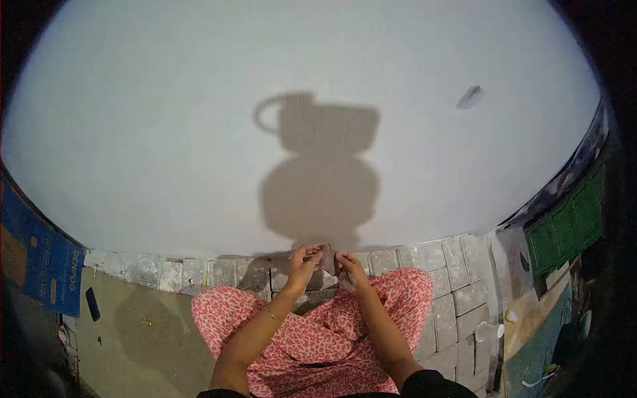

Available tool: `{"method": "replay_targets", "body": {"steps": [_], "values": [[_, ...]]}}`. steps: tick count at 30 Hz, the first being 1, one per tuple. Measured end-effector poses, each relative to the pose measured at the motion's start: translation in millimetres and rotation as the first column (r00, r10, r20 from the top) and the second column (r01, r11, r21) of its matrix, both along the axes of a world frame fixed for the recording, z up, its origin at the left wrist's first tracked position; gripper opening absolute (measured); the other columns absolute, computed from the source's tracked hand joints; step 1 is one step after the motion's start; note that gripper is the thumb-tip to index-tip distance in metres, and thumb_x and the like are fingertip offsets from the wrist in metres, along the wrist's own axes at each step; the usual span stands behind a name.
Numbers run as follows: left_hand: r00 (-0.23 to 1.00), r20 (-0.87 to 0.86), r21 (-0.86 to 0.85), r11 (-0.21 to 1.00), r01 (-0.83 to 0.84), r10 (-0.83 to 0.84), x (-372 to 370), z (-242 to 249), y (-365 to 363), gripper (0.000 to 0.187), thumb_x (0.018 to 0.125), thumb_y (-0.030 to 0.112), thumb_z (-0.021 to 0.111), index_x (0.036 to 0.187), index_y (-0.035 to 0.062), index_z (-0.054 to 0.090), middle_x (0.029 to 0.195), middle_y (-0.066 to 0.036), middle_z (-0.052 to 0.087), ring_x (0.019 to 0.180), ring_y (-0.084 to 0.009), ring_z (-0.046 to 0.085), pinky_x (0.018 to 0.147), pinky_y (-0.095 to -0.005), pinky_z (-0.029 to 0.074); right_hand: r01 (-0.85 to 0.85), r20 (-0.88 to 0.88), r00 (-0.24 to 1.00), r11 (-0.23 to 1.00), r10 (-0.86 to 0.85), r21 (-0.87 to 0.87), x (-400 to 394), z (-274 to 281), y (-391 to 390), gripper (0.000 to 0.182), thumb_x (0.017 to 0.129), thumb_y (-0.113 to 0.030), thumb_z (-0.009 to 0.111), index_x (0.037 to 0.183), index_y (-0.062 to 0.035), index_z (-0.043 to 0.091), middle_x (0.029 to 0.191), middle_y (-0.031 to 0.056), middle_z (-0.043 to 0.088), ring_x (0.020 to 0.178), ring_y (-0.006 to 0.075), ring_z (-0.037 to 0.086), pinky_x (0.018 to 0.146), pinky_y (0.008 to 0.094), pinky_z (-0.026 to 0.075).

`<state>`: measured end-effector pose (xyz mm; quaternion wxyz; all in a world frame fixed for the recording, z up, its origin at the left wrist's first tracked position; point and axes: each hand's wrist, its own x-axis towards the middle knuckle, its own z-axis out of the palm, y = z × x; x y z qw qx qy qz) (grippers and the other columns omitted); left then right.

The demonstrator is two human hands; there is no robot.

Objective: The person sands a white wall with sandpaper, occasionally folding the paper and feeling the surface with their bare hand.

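In the head view, my left hand (304, 266) and my right hand (351, 268) are close together in front of my lap. Between them is a small, thin, brownish piece (328, 259), perhaps paper or cloth; its kind is too small to make out. The fingers of both hands pinch it, one hand on each side. Behind the hands rises a pale wall (166, 132), on which a large shadow falls. Patterned pink trousers (318, 341) cover my crossed legs under my forearms.
Paint-spotted paving bricks (458, 312) run along the wall's foot and to the right. A blue printed box (56, 265) and a dark flat object (92, 304) lie left. On the right are a green crate (567, 222) and a white cup-like object (490, 331). The wall bears a grey patch (470, 97).
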<state>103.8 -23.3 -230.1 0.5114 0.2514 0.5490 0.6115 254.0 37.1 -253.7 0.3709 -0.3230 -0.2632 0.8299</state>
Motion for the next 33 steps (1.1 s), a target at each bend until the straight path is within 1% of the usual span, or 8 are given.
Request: {"method": "replay_targets", "body": {"steps": [9, 12, 17, 20, 24, 26, 32, 33], "values": [[0.998, -0.039, -0.004, 0.999, 0.038, -0.038, 0, 21, -4, 0.036, 0.086, 0.013, 0.063, 0.12, 0.0038, 0.055, 0.106, -0.007, 0.061, 0.094, -0.0148, 0.058, 0.079, -0.0292, 0.049, -0.013, 0.019, 1.0, 1.0, 0.012, 0.004, 2, -5, 3, 0.005, 0.086, -0.013, 0.064, 0.088, -0.0107, 0.06, 0.072, -0.003, 0.056, 0.064, 0.0085, 0.053, 0.061, 0.0236, 0.043], [0.984, -0.168, 0.029, 0.998, 0.061, -0.055, -3, 13, -1, 0.034, 0.085, 0.012, 0.065, 0.117, 0.0037, 0.057, 0.101, -0.007, 0.062, 0.09, -0.0144, 0.059, 0.078, -0.0288, 0.049, 0.001, -0.01, 1.0, 1.0, -0.001, 0.012, -1, 2, 1, 0.003, 0.087, -0.012, 0.063, 0.086, -0.0103, 0.06, 0.072, -0.0025, 0.056, 0.066, 0.0093, 0.053, 0.063, 0.0244, 0.044], [0.952, -0.282, 0.131, 0.988, -0.087, 0.121, -2, 6, 1, 0.03, 0.08, 0.009, 0.07, 0.109, 0.0036, 0.061, 0.09, -0.004, 0.061, 0.082, -0.0119, 0.059, 0.071, -0.0263, 0.049, -0.058, -0.095, 0.993, 0.997, 0.064, 0.059, 2, -21, 5, 0.007, 0.087, -0.007, 0.061, 0.092, -0.0048, 0.058, 0.089, 0.0044, 0.062, 0.077, 0.0146, 0.059, 0.067, 0.0293, 0.049], [0.927, -0.339, 0.167, 0.98, -0.11, 0.162, -1, 6, 2, 0.029, 0.078, 0.008, 0.071, 0.105, 0.0037, 0.063, 0.088, -0.004, 0.061, 0.081, -0.0122, 0.06, 0.071, -0.0268, 0.049, -0.026, -0.008, 1.0, 1.0, 0.026, 0.012, -1, -12, 1, 0.006, 0.086, -0.008, 0.06, 0.081, -0.0099, 0.058, 0.074, -0.0008, 0.057, 0.072, 0.0126, 0.054, 0.069, 0.0291, 0.045], [0.902, -0.416, 0.09, 0.992, -0.089, 0.118, -4, 6, 3, 0.029, 0.076, 0.009, 0.073, 0.104, 0.004, 0.064, 0.085, -0.005, 0.062, 0.079, -0.0135, 0.061, 0.071, -0.0283, 0.049, -0.053, -0.002, 0.999, 0.998, 0.053, 0.032, 3, -12, 2, 0.008, 0.087, -0.009, 0.06, 0.08, -0.0102, 0.057, 0.074, 0.0006, 0.057, 0.073, 0.0132, 0.055, 0.069, 0.0297, 0.045], [0.815, -0.558, 0.135, 0.986, -0.094, 0.154, -6, -3, 5, 0.029, 0.075, 0.008, 0.074, 0.102, 0.0042, 0.064, 0.083, -0.006, 0.062, 0.077, -0.0149, 0.062, 0.07, -0.0295, 0.049, -0.1, -0.044, 0.994, 0.995, 0.101, 0.027, 7, -25, 6, 0.006, 0.085, -0.006, 0.06, 0.087, -0.0064, 0.054, 0.087, 0.0048, 0.06, 0.081, 0.0122, 0.057, 0.067, 0.0264, 0.046], [0.879, -0.462, 0.116, 0.991, -0.072, 0.118, -7, 4, 3, 0.023, 0.076, 0.009, 0.072, 0.097, 0.0036, 0.063, 0.086, -0.008, 0.063, 0.077, -0.0169, 0.062, 0.07, -0.0297, 0.049, -0.141, 0.101, 0.986, 0.989, 0.135, 0.045, 3, -10, 2, 0.026, 0.086, -0.011, 0.06, 0.11, -0.0065, 0.052, 0.083, 0.0012, 0.057, 0.081, 0.0143, 0.057, 0.072, 0.0301, 0.046], [0.88, -0.463, 0.106, 0.992, -0.069, 0.111, -7, 6, 3, 0.023, 0.076, 0.009, 0.072, 0.097, 0.0036, 0.063, 0.086, -0.008, 0.063, 0.077, -0.0169, 0.062, 0.07, -0.0297, 0.049, -0.127, -0.008, 0.992, 0.99, 0.128, 0.06, 3, -13, 0, 0.033, 0.084, -0.006, 0.06, 0.115, -0.0068, 0.05, 0.086, 0.0016, 0.058, 0.084, 0.0142, 0.059, 0.071, 0.0293, 0.047]]}}
